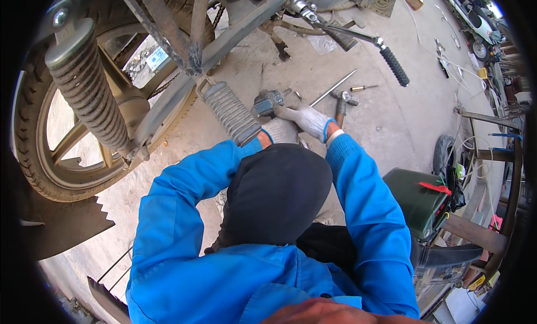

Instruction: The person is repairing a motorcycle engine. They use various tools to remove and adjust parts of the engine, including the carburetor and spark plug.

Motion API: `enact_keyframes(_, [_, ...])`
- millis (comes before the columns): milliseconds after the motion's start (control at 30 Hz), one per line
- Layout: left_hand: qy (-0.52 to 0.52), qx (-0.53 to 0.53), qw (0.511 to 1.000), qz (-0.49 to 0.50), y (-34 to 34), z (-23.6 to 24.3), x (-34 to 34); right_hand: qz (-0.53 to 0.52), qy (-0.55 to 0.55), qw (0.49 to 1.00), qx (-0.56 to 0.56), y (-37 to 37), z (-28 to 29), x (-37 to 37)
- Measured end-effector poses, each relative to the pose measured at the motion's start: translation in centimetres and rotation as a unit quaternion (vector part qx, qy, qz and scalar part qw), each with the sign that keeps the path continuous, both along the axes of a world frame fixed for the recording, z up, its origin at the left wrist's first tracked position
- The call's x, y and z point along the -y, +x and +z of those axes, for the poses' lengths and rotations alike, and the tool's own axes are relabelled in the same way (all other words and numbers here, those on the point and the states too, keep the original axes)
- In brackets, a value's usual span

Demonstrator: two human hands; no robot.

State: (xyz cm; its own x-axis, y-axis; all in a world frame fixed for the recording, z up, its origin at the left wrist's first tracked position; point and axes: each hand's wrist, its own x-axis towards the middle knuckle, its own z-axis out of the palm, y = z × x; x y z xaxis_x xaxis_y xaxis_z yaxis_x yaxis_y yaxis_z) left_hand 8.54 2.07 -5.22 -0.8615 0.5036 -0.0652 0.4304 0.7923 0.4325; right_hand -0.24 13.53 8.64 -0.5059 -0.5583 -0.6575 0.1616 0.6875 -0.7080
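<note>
Both my hands wear white knit gloves with blue cuffs and meet just beyond my dark-covered knee. My right hand (pixel 309 120) is closed, its fingertips on a dark blue-grey power tool (pixel 268 102) that looks like an impact wrench, with a short nose pointing right. Close below that tool is my left hand (pixel 281 131); its fingers are hidden, so its grip does not show. A ribbed rubber footrest (pixel 232 112) of the motorcycle partly covers the left wrist. On the floor beyond my right hand lie a hammer (pixel 341 103), a thin metal rod (pixel 334 88) and a screwdriver (pixel 364 88).
To the left stand the motorcycle's wheel (pixel 42 150), a coil-spring shock absorber (pixel 89 92) and a frame bar (pixel 235 36). A rubber-ended lever (pixel 395 66) juts out at the top. A dark green container (pixel 411 198) with a red strip sits by my right arm.
</note>
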Motion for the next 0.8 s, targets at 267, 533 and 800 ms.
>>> enact_keyframes(267, [-0.029,-0.181,0.959,-0.218,-3.3,8.2,-1.3,-0.26,-0.211,0.916,0.221,0.0,-3.4,-7.1])
enact_keyframes(533, [0.113,-0.257,0.959,-0.048,-1.5,12.6,2.2,-0.451,-0.179,0.874,0.025,0.9,-7.5,-9.3])
enact_keyframes(800, [0.164,-0.258,0.913,0.271,12.2,15.2,11.0,-0.516,-0.186,0.836,-0.018,-3.5,2.5,-14.7])
